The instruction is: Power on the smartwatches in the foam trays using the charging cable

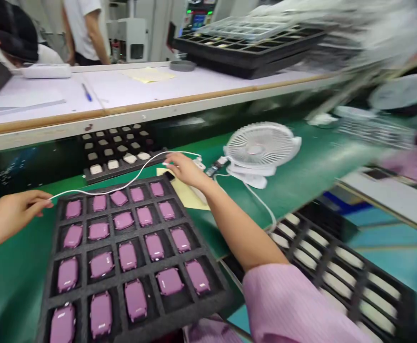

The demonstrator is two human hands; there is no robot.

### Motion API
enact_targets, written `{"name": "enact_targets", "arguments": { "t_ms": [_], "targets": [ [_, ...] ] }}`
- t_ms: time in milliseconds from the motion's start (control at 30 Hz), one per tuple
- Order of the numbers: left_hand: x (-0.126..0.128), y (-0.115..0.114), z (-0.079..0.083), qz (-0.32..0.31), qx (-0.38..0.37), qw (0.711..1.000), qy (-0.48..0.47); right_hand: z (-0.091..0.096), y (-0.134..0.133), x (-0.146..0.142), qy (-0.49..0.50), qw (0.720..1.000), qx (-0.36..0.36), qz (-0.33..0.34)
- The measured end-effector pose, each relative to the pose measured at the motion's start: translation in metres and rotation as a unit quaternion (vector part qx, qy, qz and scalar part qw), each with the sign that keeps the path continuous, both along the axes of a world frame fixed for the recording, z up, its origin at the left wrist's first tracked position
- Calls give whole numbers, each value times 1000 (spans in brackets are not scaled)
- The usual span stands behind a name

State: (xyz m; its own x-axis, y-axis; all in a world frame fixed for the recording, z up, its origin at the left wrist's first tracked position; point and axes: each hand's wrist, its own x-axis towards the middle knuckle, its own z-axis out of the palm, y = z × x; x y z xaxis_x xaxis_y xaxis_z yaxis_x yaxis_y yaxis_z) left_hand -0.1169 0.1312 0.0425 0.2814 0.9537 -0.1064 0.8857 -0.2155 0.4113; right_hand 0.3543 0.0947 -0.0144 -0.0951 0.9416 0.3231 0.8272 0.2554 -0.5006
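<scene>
My left hand [17, 209], at the left, pinches one end of a thin white cable [137, 176]. The cable arcs over the far edge of a black foam tray [83, 252] holding several purple watch-shaped cases [128, 255], one per compartment. My right hand [185, 170] is beyond the tray's far right corner, fingers closed together, with a small white bit at the fingertips. The cable passes right at this hand and runs on toward a white plug [199, 163]. Beneath the hand lie a yellow paper [192, 197] and a small dark object [169, 176].
A white fan [262, 147] stands on the green table [308, 162], its cord trailing. Under the shelf [123, 102] is another tray of pale pieces [114, 152]. More pale pieces fill a tray [340, 267] at lower right. Stacked trays [251, 52] sit on the shelf; people [85, 28] are behind.
</scene>
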Motion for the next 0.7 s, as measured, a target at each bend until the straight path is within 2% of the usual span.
{"name": "enact_targets", "arguments": {
  "t_ms": [67,167,233,333,400,500,600,700],
  "targets": [
    [8,-5,-7,25,-4,999,34,-4,3,-6,11,1000,3,26],
    [17,-9,-17,52,48,997,-10,-15,-7,-8,25,997,-2,79],
    [23,-12,-24,23,46,996,-67,-22,-14,-6,37,995,-20,94],
    [36,-17,-32,-54,28,991,-115,-30,-17,-3,73,991,-53,100],
    [45,-16,-34,-65,47,989,-122,-35,-15,-3,81,991,-39,98],
    [52,-6,-36,15,103,984,-144,-43,-8,-4,52,996,38,67],
    [51,8,-36,109,113,972,-177,-48,-4,-7,27,994,106,25],
    [49,12,-35,122,105,981,-110,-47,-7,-13,21,991,132,15]
  ]
}}
